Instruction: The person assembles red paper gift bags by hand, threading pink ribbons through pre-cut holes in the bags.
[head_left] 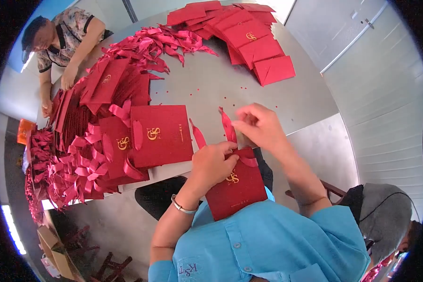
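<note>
My left hand (212, 165) grips the top edge of a small red paper gift bag (237, 192) with gold lettering, held tilted against my body. A pink ribbon handle lies across the bag's front. Two loose pink ribbon ends stand up past the bag's top: one ribbon end (198, 135) left of my left hand, the other ribbon end (226, 124) beside my right hand. My right hand (262, 127) is raised at that second ribbon, fingers curled and thumb apart from the index finger; I see nothing held between them.
Left on the grey table (202, 84), red gift bags (162, 136) with ribbon handles are stacked. A heap of pink ribbons (155, 42) and a pile of flat red bags (249, 40) lie farther back. A co-worker (70, 40) handles bags at far left. Small red dots are scattered about.
</note>
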Demonstrator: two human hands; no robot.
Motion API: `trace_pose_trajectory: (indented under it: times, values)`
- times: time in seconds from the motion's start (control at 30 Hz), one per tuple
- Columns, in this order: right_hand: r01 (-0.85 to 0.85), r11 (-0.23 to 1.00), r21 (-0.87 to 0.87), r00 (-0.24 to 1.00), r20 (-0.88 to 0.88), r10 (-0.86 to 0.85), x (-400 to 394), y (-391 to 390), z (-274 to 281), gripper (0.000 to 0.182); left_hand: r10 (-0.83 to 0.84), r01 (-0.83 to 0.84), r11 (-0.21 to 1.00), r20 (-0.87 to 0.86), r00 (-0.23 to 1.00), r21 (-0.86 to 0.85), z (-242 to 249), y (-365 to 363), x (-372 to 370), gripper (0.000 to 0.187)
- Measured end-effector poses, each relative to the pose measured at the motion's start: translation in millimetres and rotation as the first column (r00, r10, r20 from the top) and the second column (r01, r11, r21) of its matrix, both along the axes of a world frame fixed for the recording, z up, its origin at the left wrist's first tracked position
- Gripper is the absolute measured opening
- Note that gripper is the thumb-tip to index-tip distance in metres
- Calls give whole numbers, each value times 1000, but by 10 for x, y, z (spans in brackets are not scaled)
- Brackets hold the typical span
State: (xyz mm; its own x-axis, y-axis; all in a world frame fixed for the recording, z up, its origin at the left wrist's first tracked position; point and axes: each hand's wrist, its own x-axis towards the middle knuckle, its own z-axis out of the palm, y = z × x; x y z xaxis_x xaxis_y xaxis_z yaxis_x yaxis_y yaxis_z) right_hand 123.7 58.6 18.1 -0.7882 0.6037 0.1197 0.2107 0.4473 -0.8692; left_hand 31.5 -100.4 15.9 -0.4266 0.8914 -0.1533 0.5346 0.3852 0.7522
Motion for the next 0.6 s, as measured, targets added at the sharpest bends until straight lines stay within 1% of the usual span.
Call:
trace_pose_trajectory:
  times: [0.03, 0.1, 0.13, 0.17, 0.2, 0.23, 0.37, 0.43, 0.47, 0.5, 0.53, 0.57, 0.6]
  values:
    - [0, 1000, -4, 1000, 13, 0, 155, 3, 33, 18, 2, -2, 1000, -2, 1000, -7, -21, -2, 8, 31]
    - [-185, 976, -115, 970, 138, 200, 474, -28, 61, 18, -12, 12, 1000, 1, 1000, -4, -48, -7, -4, 31]
    - [-181, 976, -120, 968, 152, 198, 574, -76, 60, 18, -23, 23, 1000, -18, 1000, 9, -47, -4, -8, 31]
    - [-257, 964, 66, 962, 114, 249, 660, -125, 59, 19, 10, -10, 1000, 30, 1000, -3, -25, -5, 5, 31]
    - [-318, 913, 254, 948, 84, 307, 723, -173, 68, 19, 8, -8, 1000, 36, 999, -2, -12, -7, 12, 31]
    - [-291, 922, 256, 957, 98, 275, 750, -225, 84, 19, 14, -14, 1000, 42, 999, -1, 1, -10, 13, 31]
    - [-292, 904, 313, 956, 104, 273, 718, -176, 141, 18, 6, -6, 1000, 32, 999, -2, 9, -7, 3, 31]
    - [-343, 927, 151, 939, 83, 334, 684, -134, 182, 17, 7, -6, 1000, 30, 1000, -16, 32, -1, 4, 31]
    - [-346, 926, 153, 938, 79, 337, 670, -147, 253, 17, 8, -7, 999, 32, 999, -31, 40, -6, 8, 32]
    - [-279, 939, -203, 939, 145, 311, 661, -174, 366, 14, 12, -12, 1000, 28, 1000, -29, 32, -14, 11, 32]
    - [-155, 837, -524, 926, 218, 308, 649, -188, 445, 11, 14, -13, 1000, 45, 999, -21, 15, -17, 12, 32]
    - [-162, 840, -517, 925, 217, 312, 646, -184, 479, 11, 16, -16, 1000, 61, 998, -9, 9, -13, 9, 32]
    - [-222, 781, -584, 930, 115, 350, 658, -169, 507, 7, 22, -22, 1000, 59, 998, -2, 18, -11, 5, 32]
